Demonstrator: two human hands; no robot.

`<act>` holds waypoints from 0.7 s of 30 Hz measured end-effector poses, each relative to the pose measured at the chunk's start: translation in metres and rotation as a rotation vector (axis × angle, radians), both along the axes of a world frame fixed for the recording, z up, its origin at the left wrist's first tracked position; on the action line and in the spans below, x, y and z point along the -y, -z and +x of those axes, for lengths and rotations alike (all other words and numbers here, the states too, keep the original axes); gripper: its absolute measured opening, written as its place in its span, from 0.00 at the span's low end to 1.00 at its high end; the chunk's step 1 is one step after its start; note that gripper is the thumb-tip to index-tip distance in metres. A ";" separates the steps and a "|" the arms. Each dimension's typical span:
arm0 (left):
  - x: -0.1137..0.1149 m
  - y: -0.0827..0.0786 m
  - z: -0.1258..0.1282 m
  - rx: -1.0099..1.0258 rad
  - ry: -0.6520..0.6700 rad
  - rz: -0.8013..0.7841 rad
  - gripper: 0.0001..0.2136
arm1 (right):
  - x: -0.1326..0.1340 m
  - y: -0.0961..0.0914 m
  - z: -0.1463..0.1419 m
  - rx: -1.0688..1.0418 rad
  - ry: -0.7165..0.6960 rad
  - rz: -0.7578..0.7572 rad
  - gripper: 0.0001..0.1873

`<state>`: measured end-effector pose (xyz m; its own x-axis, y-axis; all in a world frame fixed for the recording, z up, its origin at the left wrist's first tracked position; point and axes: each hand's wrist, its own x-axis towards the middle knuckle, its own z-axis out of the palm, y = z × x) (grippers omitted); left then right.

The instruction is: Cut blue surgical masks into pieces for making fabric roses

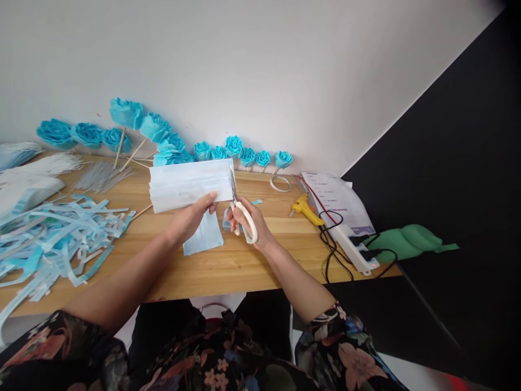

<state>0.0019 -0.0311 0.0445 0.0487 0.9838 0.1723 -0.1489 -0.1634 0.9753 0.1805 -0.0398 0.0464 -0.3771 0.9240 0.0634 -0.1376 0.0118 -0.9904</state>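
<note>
My left hand (202, 209) grips the lower edge of a pale blue pleated face mask sheet (187, 182), thumb on its front. White-handled scissors (250, 224) are in my right hand (248, 217), fingers through the loops. Their blades point away from me and lie along the right end of the sheet, where a narrow strip stands at the edge. Below the left hand, another pale blue sheet (203, 237) lies on the table. A small stack of blue pieces (226, 220) sits partly hidden behind the right hand.
Blue handmade flowers (234, 147) on sticks lean along the wall. At left lies a heap of cut strips (61, 239), near white thin wires (100, 176). A tape ring (280, 183), yellow glue gun (307, 209), printed paper (342, 198), power strip (354, 250) and green object (407, 243) are at right.
</note>
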 end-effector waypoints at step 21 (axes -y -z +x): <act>0.000 0.003 0.000 -0.049 0.007 0.048 0.22 | 0.005 0.006 -0.002 -0.076 -0.014 0.045 0.28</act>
